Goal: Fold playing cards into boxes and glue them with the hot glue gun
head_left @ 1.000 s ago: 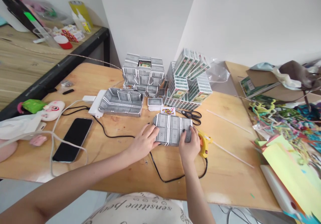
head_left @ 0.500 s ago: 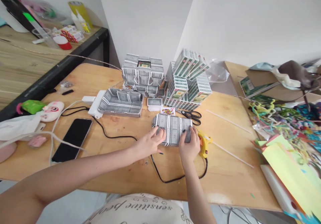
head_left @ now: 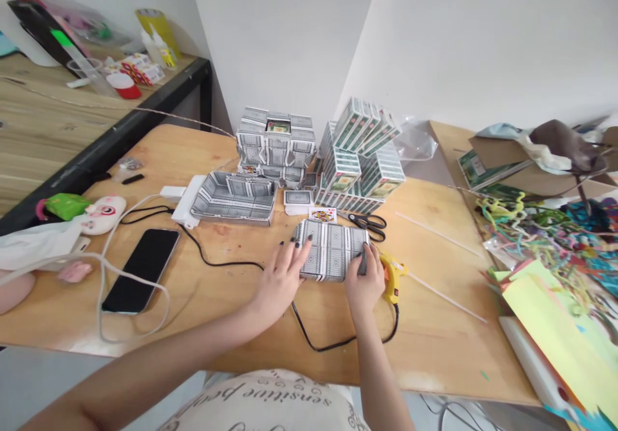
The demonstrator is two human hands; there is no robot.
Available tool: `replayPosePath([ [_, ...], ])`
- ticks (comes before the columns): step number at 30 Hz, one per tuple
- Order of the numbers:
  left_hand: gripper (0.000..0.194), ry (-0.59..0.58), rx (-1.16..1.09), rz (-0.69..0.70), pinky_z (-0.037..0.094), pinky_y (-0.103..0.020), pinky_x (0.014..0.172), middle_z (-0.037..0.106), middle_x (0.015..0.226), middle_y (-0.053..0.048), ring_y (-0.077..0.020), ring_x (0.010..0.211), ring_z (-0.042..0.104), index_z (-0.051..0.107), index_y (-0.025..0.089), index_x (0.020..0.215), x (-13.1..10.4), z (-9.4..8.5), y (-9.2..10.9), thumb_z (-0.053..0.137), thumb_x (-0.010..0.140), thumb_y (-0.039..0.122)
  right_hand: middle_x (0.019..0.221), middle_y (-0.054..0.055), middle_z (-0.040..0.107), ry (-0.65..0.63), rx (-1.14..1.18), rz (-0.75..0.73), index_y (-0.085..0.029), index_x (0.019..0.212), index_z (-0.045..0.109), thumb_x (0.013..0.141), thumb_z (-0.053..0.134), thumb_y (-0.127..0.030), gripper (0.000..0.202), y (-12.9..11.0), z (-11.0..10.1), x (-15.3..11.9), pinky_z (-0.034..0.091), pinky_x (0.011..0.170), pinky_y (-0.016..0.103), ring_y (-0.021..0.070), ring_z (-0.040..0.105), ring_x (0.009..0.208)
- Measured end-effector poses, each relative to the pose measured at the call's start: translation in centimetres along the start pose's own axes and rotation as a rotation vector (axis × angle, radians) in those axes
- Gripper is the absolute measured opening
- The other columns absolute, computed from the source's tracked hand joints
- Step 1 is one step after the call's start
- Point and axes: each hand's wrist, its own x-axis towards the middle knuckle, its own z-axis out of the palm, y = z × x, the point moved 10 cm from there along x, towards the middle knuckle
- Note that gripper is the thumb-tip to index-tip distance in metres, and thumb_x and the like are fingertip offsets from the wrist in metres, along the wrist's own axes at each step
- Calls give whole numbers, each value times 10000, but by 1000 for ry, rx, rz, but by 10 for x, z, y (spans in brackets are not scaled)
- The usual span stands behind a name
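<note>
A block covered in grey-patterned playing cards [head_left: 329, 251] lies on the table in front of me. My left hand [head_left: 279, 283] rests at its left end, fingers stretched out and lying flat, the fingertips at the block's edge. My right hand [head_left: 365, 282] grips the right end, thumb on top and fingers around the side. Just behind the block are a face-up playing card [head_left: 322, 214], a small stack of cards [head_left: 298, 199] and black-handled scissors [head_left: 369, 224]. A yellow glue gun [head_left: 394, 276] lies to the right of my right hand.
An open tray made of cards [head_left: 235, 201] stands left of a larger card-covered structure [head_left: 276, 141]. Stacked card boxes [head_left: 360, 161] rise at the back. A phone [head_left: 141, 270], a white power strip [head_left: 188, 202], glue sticks [head_left: 447, 297] and coloured paper [head_left: 555, 328] lie around.
My left hand has shifted slightly left and its curled fingers have straightened at the block's left end. My right hand keeps its hold on the right end.
</note>
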Motion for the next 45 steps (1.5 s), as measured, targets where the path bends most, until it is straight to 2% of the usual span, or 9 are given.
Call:
replayPosePath([
  [5, 499, -16, -68, -224, 319, -575, 1021, 343, 1459, -163, -411, 1244, 364, 521, 103, 1267, -14, 1, -25, 595, 808, 284, 1178, 168, 626, 9, 11, -5, -105, 1117, 635, 860, 430, -266, 367, 2, 0, 0, 485, 911, 427, 264, 597, 1076],
  [10, 577, 39, -189, -266, 330, -564, 999, 367, 1412, -213, -395, 1236, 357, 478, 111, 1290, -20, 0, -38, 617, 792, 365, 1186, 168, 622, -8, 17, -3, -111, 1124, 637, 863, 420, -264, 372, 4, 1, 0, 485, 907, 432, 265, 592, 1085],
  [15, 460, 87, -245, -221, 335, -537, 1011, 430, 1385, -163, -351, 1235, 372, 506, 156, 1267, -14, -3, -28, 548, 849, 345, 1191, 167, 621, -13, 19, 7, -106, 1128, 636, 868, 413, -255, 374, 3, 0, 0, 477, 920, 441, 268, 588, 1094],
  [23, 394, 147, -163, -172, 282, -568, 1039, 514, 1348, -129, -354, 1217, 422, 549, 113, 1229, -7, 0, -10, 496, 890, 307, 1237, 196, 586, -64, 5, -22, -71, 1180, 596, 883, 356, -226, 412, 2, 6, -3, 457, 941, 456, 279, 554, 1150],
  [27, 498, 129, -324, -212, 325, -534, 1034, 455, 1394, -127, -347, 1259, 387, 424, 167, 1343, -15, 11, -21, 523, 872, 293, 1262, 198, 566, -90, 10, -20, -73, 1181, 594, 884, 344, -240, 422, 3, 7, -2, 445, 951, 469, 284, 532, 1173],
  [32, 806, 105, -648, -364, 393, -500, 1001, 430, 1382, -168, -309, 1276, 405, 167, 210, 1443, -19, 31, -45, 632, 795, 323, 1219, 186, 596, -165, 39, 23, -98, 1173, 598, 864, 388, -281, 416, 5, 4, 5, 446, 942, 468, 285, 546, 1146],
  [34, 843, 76, -730, -392, 415, -495, 979, 467, 1350, -175, -315, 1243, 452, 214, 196, 1423, -14, 37, -49, 691, 739, 317, 1171, 179, 623, -171, 51, 58, -105, 1173, 597, 849, 413, -293, 417, 6, 1, 7, 449, 936, 469, 287, 565, 1112],
  [40, 568, 109, -875, -491, 463, -450, 937, 618, 1186, -103, -278, 1092, 584, 506, 212, 1229, -9, 35, -62, 708, 704, 286, 1123, 136, 659, -158, 210, 117, -142, 1095, 643, 823, 434, -290, 374, 9, -2, 11, 449, 949, 431, 251, 592, 1078],
  [45, 543, 247, -1042, -480, 458, -425, 966, 580, 1185, -80, -250, 1109, 568, 531, 230, 1210, -13, 3, -71, 711, 703, 301, 1108, 136, 666, -237, 348, 307, -133, 1092, 646, 788, 494, -331, 393, 14, 5, 9, 457, 938, 428, 260, 603, 1057],
])
